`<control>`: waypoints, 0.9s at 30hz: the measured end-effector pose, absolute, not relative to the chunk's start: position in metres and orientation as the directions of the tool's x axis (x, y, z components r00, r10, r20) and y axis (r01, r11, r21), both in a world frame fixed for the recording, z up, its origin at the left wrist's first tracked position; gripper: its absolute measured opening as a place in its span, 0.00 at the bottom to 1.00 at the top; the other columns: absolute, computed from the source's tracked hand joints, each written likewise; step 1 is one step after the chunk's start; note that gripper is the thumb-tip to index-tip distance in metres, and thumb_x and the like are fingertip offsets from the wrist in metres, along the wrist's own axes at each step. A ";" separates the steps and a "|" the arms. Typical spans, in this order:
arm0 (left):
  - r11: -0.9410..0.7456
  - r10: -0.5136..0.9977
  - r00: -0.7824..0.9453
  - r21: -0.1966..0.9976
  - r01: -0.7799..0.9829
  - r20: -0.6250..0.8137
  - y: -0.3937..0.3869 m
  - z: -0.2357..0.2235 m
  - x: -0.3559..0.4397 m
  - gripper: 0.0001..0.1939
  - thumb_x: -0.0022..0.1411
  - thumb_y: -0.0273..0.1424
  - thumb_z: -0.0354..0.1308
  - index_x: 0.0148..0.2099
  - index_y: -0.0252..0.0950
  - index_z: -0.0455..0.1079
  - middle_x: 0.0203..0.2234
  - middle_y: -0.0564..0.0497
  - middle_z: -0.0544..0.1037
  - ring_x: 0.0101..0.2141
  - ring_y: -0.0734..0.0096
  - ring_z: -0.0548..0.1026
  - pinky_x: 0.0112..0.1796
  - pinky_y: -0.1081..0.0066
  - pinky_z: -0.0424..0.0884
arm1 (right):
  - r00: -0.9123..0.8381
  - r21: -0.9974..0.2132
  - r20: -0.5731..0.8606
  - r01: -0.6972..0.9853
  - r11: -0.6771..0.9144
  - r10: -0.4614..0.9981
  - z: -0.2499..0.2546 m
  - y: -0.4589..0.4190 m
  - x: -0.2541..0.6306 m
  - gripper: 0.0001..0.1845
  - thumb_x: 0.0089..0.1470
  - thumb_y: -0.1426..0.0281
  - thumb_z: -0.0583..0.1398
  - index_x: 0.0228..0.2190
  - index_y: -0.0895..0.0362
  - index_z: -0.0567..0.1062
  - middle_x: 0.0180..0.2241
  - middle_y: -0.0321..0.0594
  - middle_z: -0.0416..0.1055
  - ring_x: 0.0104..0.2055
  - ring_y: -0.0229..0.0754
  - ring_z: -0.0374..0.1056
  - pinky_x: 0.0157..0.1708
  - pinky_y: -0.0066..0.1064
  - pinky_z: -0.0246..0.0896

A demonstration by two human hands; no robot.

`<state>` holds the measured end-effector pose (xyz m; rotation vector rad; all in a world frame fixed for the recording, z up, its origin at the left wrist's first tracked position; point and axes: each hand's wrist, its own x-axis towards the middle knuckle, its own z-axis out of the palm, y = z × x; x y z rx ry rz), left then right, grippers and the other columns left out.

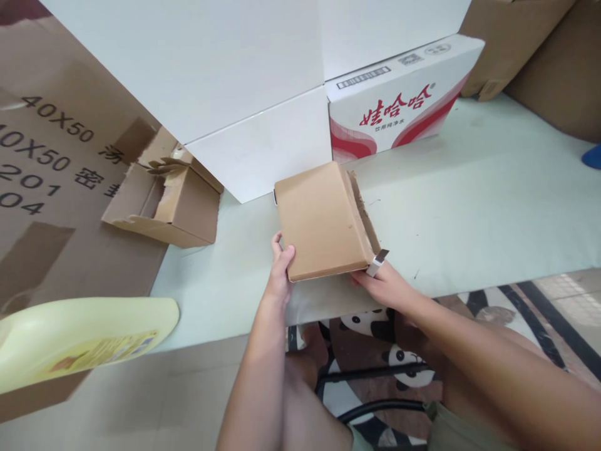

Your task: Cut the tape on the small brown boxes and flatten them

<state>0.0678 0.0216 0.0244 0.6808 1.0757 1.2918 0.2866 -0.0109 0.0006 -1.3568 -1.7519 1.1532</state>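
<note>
"What's at the far left?"

"A big printed carton point(82, 188), with a pale yellow bottle point(94, 335) in front. Next along, a small opened carton point(197, 207) with torn flaps sits on the table point(493, 200), near the tall white boxes point(263, 141)."

"And the hands?"

"The left hand point(280, 269) pinches the near left corner of a brown cardboard box point(323, 219): thumb on top, the other fingers along the side and out of sight underneath. The box is over the table, close to its front edge, between both hands."

"How far has the work got?"

"Partway, I'd judge. The box's right side has a ragged, open edge, so that stretch looks cut or torn. The top panel and the near edge look whole. I can't see the underside, so I can't say what's left there."

"The right hand?"

"The right hand point(385, 287) is at the near right corner. Its fingers look closed on a small metal tool point(376, 263), perhaps a cutter, though the fingertips are hidden."

"Anything beyond?"

"Farther back, a red-and-white box point(399, 109), then something blue point(593, 156) at the right edge."
</note>
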 end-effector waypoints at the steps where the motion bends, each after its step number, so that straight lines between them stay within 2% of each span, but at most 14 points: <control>1: 0.203 0.967 -0.059 0.888 -0.412 -0.248 0.022 0.025 0.068 0.35 0.47 0.44 0.73 0.53 0.45 0.61 0.48 0.49 0.78 0.54 0.52 0.75 0.52 0.58 0.70 | -0.272 -0.911 -0.014 0.401 0.100 0.962 0.000 -0.011 0.287 0.13 0.60 0.62 0.52 0.25 0.52 0.64 0.24 0.37 0.69 0.29 0.44 0.67 0.33 0.36 0.64; 4: 0.221 0.966 -0.035 0.892 -0.395 -0.255 0.022 0.026 0.068 0.35 0.48 0.45 0.72 0.54 0.45 0.61 0.48 0.49 0.77 0.54 0.53 0.75 0.52 0.59 0.70 | -0.273 -0.919 0.015 0.374 0.121 0.962 -0.004 -0.010 0.287 0.11 0.57 0.66 0.53 0.23 0.52 0.65 0.23 0.37 0.70 0.28 0.43 0.68 0.31 0.36 0.63; 10: 0.219 0.969 -0.026 0.898 -0.381 -0.247 0.023 0.026 0.068 0.33 0.50 0.45 0.71 0.54 0.45 0.61 0.49 0.49 0.78 0.53 0.52 0.76 0.52 0.59 0.71 | -0.294 -0.905 -0.021 0.413 0.107 0.956 -0.009 -0.007 0.290 0.06 0.45 0.73 0.54 0.20 0.54 0.67 0.22 0.37 0.69 0.27 0.43 0.66 0.30 0.34 0.61; 19: 0.205 0.967 -0.062 0.897 -0.392 -0.248 0.023 0.022 0.069 0.29 0.53 0.45 0.68 0.53 0.44 0.63 0.45 0.50 0.79 0.56 0.55 0.74 0.54 0.61 0.68 | -0.321 -0.906 0.036 0.390 0.167 0.947 -0.014 -0.007 0.292 0.04 0.45 0.73 0.54 0.21 0.53 0.63 0.21 0.33 0.63 0.25 0.39 0.59 0.29 0.33 0.56; 24: 0.210 0.963 -0.076 0.900 -0.383 -0.257 0.023 0.023 0.069 0.30 0.52 0.46 0.69 0.53 0.44 0.64 0.47 0.49 0.79 0.57 0.52 0.73 0.54 0.59 0.68 | -0.323 -0.896 0.049 0.405 0.184 0.945 -0.018 -0.006 0.293 0.05 0.47 0.74 0.55 0.22 0.54 0.66 0.22 0.34 0.64 0.27 0.39 0.60 0.31 0.33 0.58; 27: 0.220 0.960 -0.077 0.898 -0.381 -0.268 0.023 0.023 0.069 0.30 0.52 0.46 0.69 0.54 0.45 0.64 0.47 0.49 0.79 0.56 0.53 0.74 0.54 0.60 0.68 | -0.327 -0.888 0.054 0.417 0.195 0.944 -0.018 -0.006 0.293 0.05 0.48 0.74 0.56 0.23 0.54 0.69 0.22 0.35 0.67 0.30 0.42 0.64 0.34 0.34 0.62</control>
